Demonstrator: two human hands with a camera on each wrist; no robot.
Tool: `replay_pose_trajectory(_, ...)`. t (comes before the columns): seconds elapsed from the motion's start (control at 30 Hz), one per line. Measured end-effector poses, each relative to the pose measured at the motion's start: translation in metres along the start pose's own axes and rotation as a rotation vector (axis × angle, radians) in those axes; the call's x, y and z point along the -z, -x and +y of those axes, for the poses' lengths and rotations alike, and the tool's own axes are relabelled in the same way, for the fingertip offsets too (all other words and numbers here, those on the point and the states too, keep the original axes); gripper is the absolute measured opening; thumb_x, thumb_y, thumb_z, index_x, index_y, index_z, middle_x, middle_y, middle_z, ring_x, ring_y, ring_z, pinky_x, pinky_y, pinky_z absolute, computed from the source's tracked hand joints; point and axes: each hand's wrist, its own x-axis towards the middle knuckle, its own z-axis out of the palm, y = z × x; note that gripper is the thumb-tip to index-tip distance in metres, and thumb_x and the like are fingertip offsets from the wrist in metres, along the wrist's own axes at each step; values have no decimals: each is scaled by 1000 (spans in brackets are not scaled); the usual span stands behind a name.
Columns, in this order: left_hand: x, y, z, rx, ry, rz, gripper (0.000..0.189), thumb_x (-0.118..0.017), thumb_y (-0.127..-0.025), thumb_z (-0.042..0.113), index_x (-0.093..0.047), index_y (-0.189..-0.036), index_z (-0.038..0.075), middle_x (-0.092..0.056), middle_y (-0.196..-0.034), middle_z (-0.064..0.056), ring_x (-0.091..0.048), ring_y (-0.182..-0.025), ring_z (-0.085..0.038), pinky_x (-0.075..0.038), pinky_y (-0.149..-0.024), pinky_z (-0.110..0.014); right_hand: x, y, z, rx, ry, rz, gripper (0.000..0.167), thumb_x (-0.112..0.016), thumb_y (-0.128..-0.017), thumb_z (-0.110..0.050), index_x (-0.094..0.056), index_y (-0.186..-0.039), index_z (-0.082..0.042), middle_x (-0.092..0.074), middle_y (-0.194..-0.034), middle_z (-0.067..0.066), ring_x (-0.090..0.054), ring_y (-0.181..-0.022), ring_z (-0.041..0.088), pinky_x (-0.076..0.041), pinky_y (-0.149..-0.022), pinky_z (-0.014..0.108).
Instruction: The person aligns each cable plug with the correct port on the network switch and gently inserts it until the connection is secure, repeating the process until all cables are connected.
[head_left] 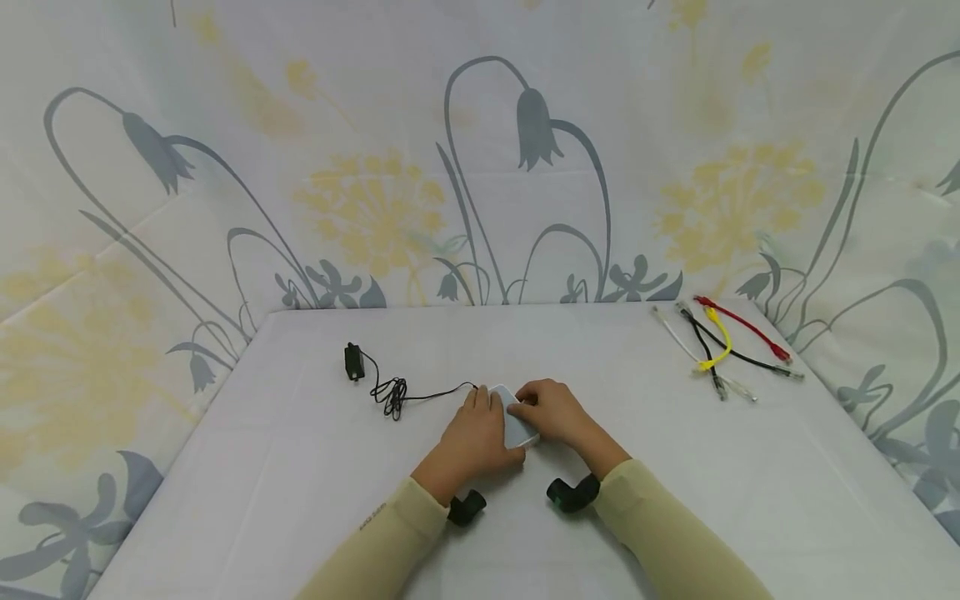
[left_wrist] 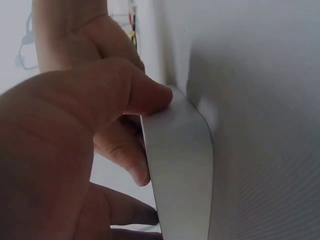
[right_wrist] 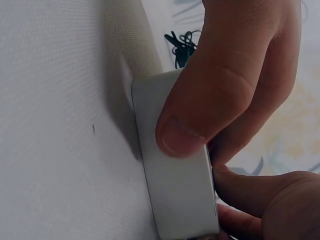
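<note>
A small white box-shaped device lies on the table in front of me, its pale top partly covered by my hands. My left hand grips it from the left: the thumb presses the near side, as the left wrist view shows, and the fingers lie over the left edge. My right hand holds it at the far right with bent fingers, its thumb on the top. A thin black cable runs to the device's far left corner, where my left fingertips hide its end. At its other end is a black power adapter.
On the far right of the table several network cables lie crossed: a red cable, a yellow cable, a white cable and black ones. Flower-patterned cloth hangs behind the table. Dark wrist mounts sit under my sleeves.
</note>
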Motion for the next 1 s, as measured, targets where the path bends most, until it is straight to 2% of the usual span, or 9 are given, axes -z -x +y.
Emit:
replay_pose_trajectory(0.23,2,-8,-12,-78,51,-54,93,-65,-82,43,-25,-149,-8,-20,-158,-27,-17,-148,-41,-28,-117,-46,-6,-3,1,-70,-153,-40,46,-69,-90,-29,-62,-128,-4,-73,-89,3,-61,-56,12,-48,-55,26)
replay_pose_trajectory(0.37,1,-13,-22,-126,66,-72,92,-64,-82,38,-22,-151,-6,-16,-159,-25,-13,-149,-41,-25,-119,-46,-9,-3,-1,-74,-202,-46,49,-67,-91,-25,-58,-133,-2,-73,-88,2,-61,-56,10,-46,-56,24)
replay_pose_trajectory(0.53,-3,-18,-34,-173,129,-83,92,-64,-86,42,-20,-153,-3,-11,-160,-25,-6,-150,-40,-21,-120,-46,-11,-4,-2,-90,-330,-89,52,-65,-91,-17,-51,-138,1,-73,-88,3,-66,-55,12,-51,-62,24)
replay_pose_trajectory(0.7,-3,-19,-43,-157,218,-83,94,-66,-87,47,-19,-155,3,-6,-162,-20,1,-151,-35,-20,-120,-47,-13,-8,-3,-84,-403,-113,55,-64,-91,-13,-46,-141,3,-72,-86,2,-68,-56,12,-53,-72,26)
replay_pose_trajectory(0.8,-2,-19,-46,-139,259,-84,95,-68,-86,47,-19,-155,5,-4,-163,-16,4,-151,-33,-21,-120,-48,-13,-9,-5,-68,-438,-123,56,-63,-91,-10,-45,-142,5,-72,-86,4,-68,-56,12,-55,-71,26)
replay_pose_trajectory(1.0,0,-19,-49,-161,277,-60,94,-70,-86,46,-20,-155,5,-6,-163,-18,3,-151,-37,-22,-118,-52,-13,-14,-8,-46,-486,-156,57,-62,-92,-9,-42,-142,8,-71,-91,8,-68,-59,12,-56,-66,26)
